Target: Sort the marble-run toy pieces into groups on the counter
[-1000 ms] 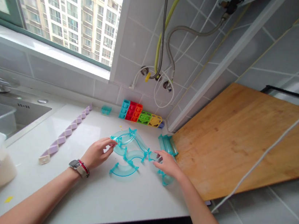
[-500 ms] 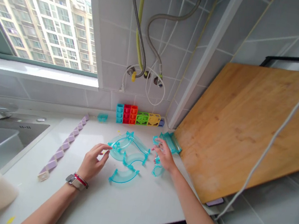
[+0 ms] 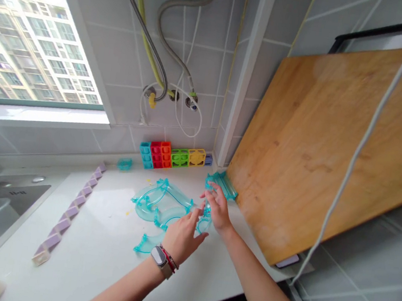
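Note:
My left hand [image 3: 183, 234], with a watch and a red bracelet at its wrist, reaches over the curved clear teal track pieces [image 3: 170, 216]. Its fingers are stretched out and the thumb stands apart; nothing shows in it. My right hand [image 3: 218, 208] is just beside its fingertips, fingers spread and slightly bent, above small clear teal pieces [image 3: 203, 225]. Whether its fingertips touch these pieces I cannot tell. Part of a lower curved track piece [image 3: 147, 243] is hidden by my left hand. Straight teal pieces [image 3: 229, 186] lie in a stack behind my right hand.
Coloured blocks [image 3: 161, 155] line the back wall, with a teal piece [image 3: 124, 163] to their left. A row of lilac blocks [image 3: 72, 211] runs along the counter near the sink [image 3: 26, 206]. A wooden board [image 3: 334, 153] leans at the right, crossed by a white cable [image 3: 368, 133].
My left hand has moved right, across the curved pieces, up to my right hand. My right hand stays near the small teal pieces. The view has shifted and tilted.

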`<state>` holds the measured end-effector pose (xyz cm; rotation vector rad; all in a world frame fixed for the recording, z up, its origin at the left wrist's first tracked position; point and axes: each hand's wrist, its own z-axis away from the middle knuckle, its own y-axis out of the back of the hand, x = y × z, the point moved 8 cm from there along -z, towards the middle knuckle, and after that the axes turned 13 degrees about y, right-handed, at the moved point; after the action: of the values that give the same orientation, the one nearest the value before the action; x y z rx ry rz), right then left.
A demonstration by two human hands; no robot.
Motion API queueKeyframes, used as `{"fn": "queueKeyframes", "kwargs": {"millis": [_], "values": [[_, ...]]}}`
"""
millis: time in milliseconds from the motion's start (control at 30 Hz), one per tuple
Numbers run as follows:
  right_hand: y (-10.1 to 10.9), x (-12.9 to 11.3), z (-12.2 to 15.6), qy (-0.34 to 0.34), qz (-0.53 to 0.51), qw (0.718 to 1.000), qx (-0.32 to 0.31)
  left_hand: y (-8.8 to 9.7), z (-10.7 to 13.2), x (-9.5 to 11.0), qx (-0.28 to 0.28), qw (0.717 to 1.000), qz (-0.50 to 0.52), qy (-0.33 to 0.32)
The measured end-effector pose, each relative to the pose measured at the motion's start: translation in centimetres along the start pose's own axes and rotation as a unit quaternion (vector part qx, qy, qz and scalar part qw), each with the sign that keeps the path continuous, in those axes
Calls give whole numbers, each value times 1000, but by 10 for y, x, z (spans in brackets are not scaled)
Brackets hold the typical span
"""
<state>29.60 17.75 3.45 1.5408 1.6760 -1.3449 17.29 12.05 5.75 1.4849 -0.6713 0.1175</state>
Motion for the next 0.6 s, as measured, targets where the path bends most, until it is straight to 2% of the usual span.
{"fn": "queueKeyframes", "kwargs": {"millis": [67,133,267,333,467,533,600], "values": [[5,-1,-1,-3,-12,1000,25,-6,-4,-3,-5,999,32,15],[8,-3,-1,-17,-33,998,41,0,-7,-8,11,997,70,15],[11,-11,-2,-34,-102,992,72,38,-11,-32,82,985,150,36],[12,-14,-3,-40,-133,987,79,60,-12,-51,93,969,223,57],[2,-12,2,-75,-150,985,29,93,-12,-90,69,911,398,86],[-8,-9,7,-86,-134,987,-15,101,-11,-111,54,873,473,108],[-23,-4,13,-99,-116,986,-61,101,-9,-131,42,832,535,142]]}}
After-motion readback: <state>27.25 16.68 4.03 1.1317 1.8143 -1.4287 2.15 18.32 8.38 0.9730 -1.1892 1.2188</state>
